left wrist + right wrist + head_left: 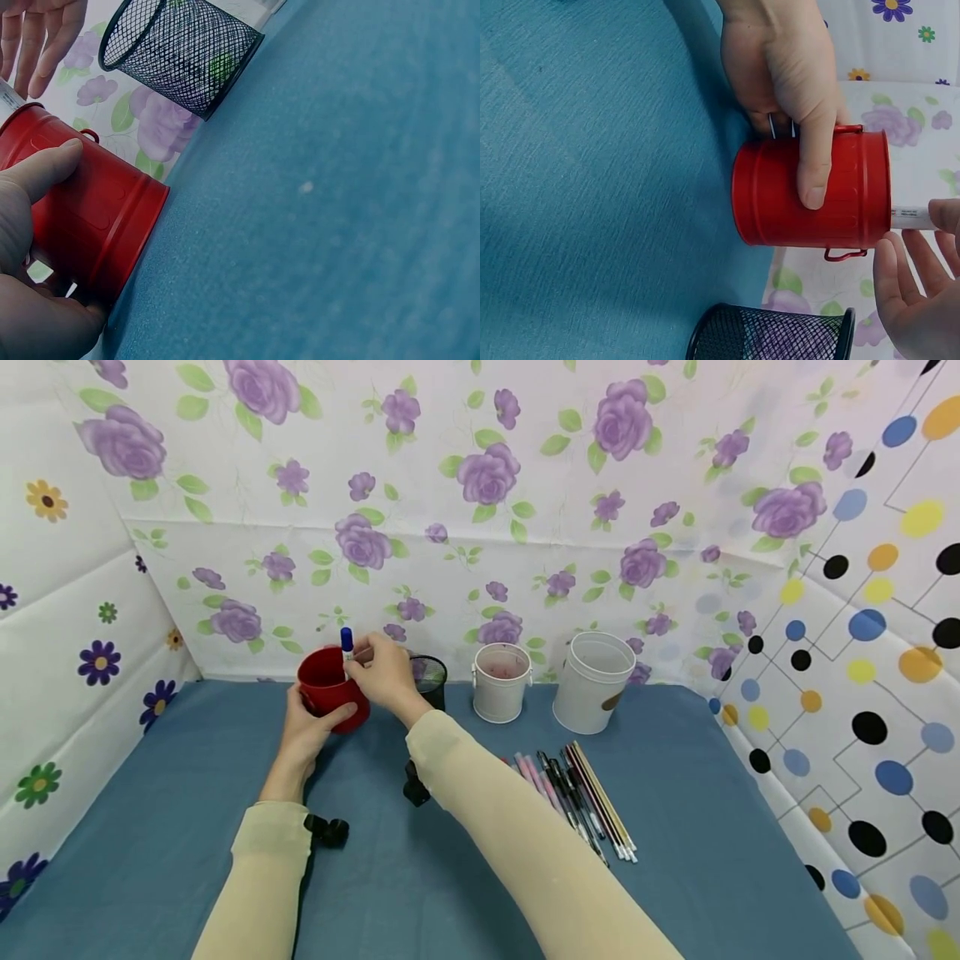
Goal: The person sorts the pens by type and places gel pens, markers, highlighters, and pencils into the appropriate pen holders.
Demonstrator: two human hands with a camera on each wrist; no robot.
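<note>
My left hand (303, 731) grips a small red metal bucket (330, 695) from its left side, thumb across the front. In the right wrist view the bucket (772, 195) shows a wire handle loop on its side. My right hand (386, 672) pinches a white marker (347, 643) with a blue cap, held upright over the bucket's mouth. The marker's white barrel (911, 217) runs past the rim, and its lower end is hidden inside the bucket. Behind the right hand stands a black mesh pen cup (431, 681), partly covered by that hand.
A small white bucket (501, 685) and a larger white bin (592, 685) stand along the back, right of the mesh cup. Several pens (562, 789) and pencils (603, 802) lie on the blue cloth (420, 893) beyond my right forearm. Patterned sheets (450, 560) enclose the table's back and sides.
</note>
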